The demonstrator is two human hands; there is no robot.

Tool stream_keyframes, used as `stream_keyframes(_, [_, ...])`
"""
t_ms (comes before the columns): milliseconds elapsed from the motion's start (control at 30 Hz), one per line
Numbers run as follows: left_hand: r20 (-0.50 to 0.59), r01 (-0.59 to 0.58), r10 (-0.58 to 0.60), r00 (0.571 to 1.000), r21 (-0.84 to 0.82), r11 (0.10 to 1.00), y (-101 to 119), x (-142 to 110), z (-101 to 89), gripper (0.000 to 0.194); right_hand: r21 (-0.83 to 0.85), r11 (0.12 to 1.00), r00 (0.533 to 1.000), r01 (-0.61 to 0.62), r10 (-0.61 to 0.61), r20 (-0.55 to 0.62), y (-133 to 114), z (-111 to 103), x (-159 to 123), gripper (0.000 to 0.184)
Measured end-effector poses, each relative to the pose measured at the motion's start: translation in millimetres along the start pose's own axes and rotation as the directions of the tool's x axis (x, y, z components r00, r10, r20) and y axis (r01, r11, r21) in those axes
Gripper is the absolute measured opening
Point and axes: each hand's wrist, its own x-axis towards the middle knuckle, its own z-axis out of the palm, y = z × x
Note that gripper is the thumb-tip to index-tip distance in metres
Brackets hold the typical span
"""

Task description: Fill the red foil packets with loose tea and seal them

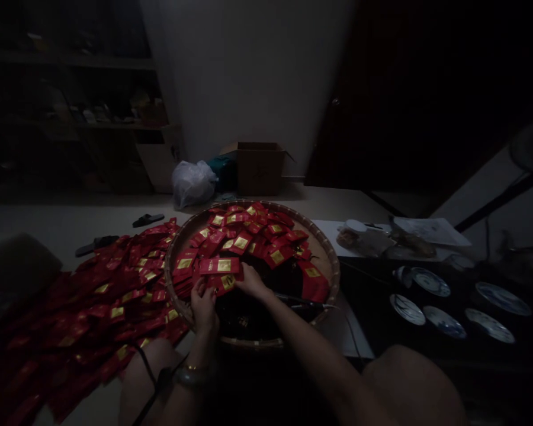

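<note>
A round woven bamboo tray [332, 254] lies before me, heaped with small red packets [279, 255] with gold labels. My left hand [203, 303] has its fingers curled at the left lower corner of a red packet [227, 283] near the tray's front. My right hand [251, 281] grips the right end of that packet. Another red packet [220, 265] lies flat just above it, close to my fingertips; whether it is held too I cannot tell. A thin pen-like tool [304, 303] lies across the tray's front right, by my right forearm. Dark material [242, 313] fills the tray's front.
A large pile of red packets [115, 296] spreads over the floor at left, by dark slippers [148, 220]. Beyond the tray stand a cardboard box [260, 168] and a white plastic bag [194, 183]. Several blue-and-white dishes [444, 321] sit on a dark surface at right.
</note>
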Motion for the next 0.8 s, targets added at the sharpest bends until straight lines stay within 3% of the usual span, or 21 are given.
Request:
stream_keyframes(233, [0.026,-0.002,0.003,1.000,-0.037,0.999,-0.1,2.7,1.2,0.039,0.009,0.999,0.995,-0.040,0.041,-0.089,-2.7,1.4,12.8,0.051])
stream_keyframes(433, [0.077,-0.011,0.012,0.997,-0.016,1.000,1.0,1.8,0.9,0.036,0.053,0.997,0.995,-0.049,0.053,-0.080,-17.8,1.8,13.4,0.049])
stream_keyframes(600, [0.067,0.074,-0.069,0.995,-0.076,0.994,4.0,1.1,1.5,0.035,-0.135,0.987,0.992,-0.084,0.069,-0.108,-37.3,-0.3,11.4,0.055])
stream_keyframes(667, [0.080,0.072,-0.067,0.995,-0.065,0.995,2.7,2.5,0.5,0.033,-0.133,0.990,0.998,-0.038,0.030,-0.060,-42.6,2.2,12.5,0.055])
stream_keyframes(800, [0.150,0.038,-0.034,0.988,-0.030,0.999,-0.1,4.5,-1.6,0.031,-0.021,1.000,0.998,-0.022,0.023,0.063,-51.0,12.6,19.5,0.030])
